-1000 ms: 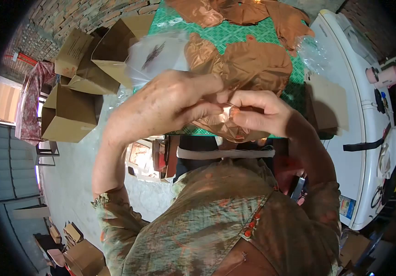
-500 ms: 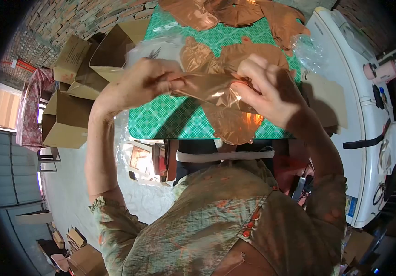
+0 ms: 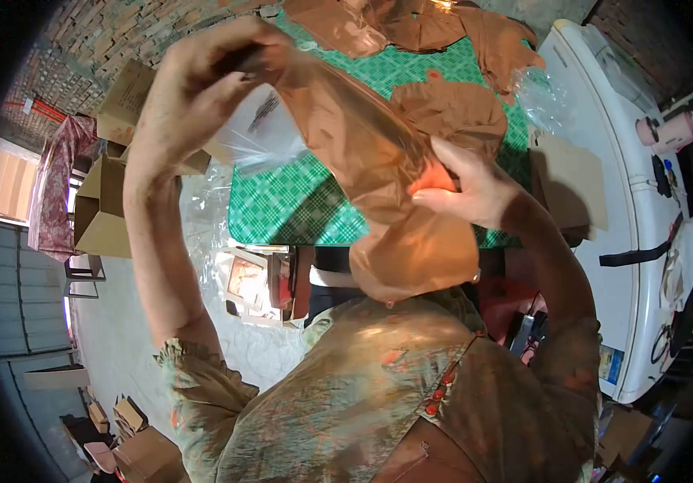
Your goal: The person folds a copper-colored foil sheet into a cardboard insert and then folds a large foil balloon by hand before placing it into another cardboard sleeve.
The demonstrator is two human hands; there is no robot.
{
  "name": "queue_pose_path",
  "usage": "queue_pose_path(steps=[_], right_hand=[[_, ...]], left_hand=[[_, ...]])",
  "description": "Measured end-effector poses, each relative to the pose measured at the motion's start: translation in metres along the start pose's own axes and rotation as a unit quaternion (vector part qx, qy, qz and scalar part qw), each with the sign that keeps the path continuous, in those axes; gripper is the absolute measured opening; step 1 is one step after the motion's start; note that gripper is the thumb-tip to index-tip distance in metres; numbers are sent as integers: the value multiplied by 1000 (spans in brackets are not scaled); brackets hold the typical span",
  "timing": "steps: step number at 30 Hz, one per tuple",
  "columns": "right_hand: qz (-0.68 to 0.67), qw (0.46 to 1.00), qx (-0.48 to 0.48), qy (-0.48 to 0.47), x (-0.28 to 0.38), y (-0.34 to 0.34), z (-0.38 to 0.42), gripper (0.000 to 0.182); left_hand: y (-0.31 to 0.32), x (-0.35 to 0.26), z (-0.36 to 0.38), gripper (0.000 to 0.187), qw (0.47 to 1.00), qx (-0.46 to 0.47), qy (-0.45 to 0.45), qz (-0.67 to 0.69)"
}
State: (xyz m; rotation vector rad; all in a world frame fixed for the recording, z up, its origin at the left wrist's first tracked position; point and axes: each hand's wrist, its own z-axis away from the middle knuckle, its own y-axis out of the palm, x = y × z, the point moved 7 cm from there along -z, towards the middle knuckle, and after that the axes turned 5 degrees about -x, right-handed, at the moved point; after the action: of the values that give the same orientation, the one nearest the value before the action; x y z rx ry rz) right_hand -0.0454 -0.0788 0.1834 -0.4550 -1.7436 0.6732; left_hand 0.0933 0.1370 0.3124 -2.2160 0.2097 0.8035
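Note:
A flat copper-coloured foil balloon (image 3: 354, 137) stretches diagonally between my hands above the table. My left hand (image 3: 210, 92) is raised at the upper left, its fingers pinching one end. Lower and to the right, my right hand (image 3: 471, 189) grips the middle between thumb and fingers. The rounded lower part hangs past the table's near edge, in front of my lap. Behind my right hand lies another copper foil piece (image 3: 455, 113) on the green checked tabletop (image 3: 282, 197). A clear plastic bag (image 3: 262, 137) with dark print lies under my left hand.
More copper foil balloons (image 3: 411, 28) lie across the table's far end. Crumpled clear plastic (image 3: 541, 97) and a cardboard sheet (image 3: 568, 173) are at the right, beside a white fridge (image 3: 604, 241). Open cardboard boxes (image 3: 109, 213) stand at the left. A lit box (image 3: 254, 282) sits below the table.
My left hand has moved up and left, drawing the foil balloon out long and diagonal. My right hand has dropped slightly to the right. The balloon's rounded end now hangs lower.

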Motion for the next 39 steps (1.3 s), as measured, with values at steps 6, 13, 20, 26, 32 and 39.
queue_pose_path(steps=[6, 13, 20, 26, 32, 39], right_hand=[[-178, 978, -41, 96, -63, -23, 23, 27], [-301, 907, -266, 128, -84, -99, 31, 27], [-37, 962, -251, 97, -111, -148, -13, 23], [237, 966, -98, -20, -160, -140, -79, 27], [236, 969, 59, 28, -201, -93, -117, 21], [275, 961, -21, -34, -260, -74, -128, 19]], left_hand=[[-45, 36, 25, 19, 989, -99, -109, 25], [-28, 69, 87, 24, 942, -80, -324, 42], [102, 72, 170, 44, 893, -39, -408, 185], [245, 55, 226, 33, 815, -13, -441, 376], [307, 70, 253, 39, 757, 39, -476, 446], [308, 74, 246, 45, 717, 53, -509, 474]])
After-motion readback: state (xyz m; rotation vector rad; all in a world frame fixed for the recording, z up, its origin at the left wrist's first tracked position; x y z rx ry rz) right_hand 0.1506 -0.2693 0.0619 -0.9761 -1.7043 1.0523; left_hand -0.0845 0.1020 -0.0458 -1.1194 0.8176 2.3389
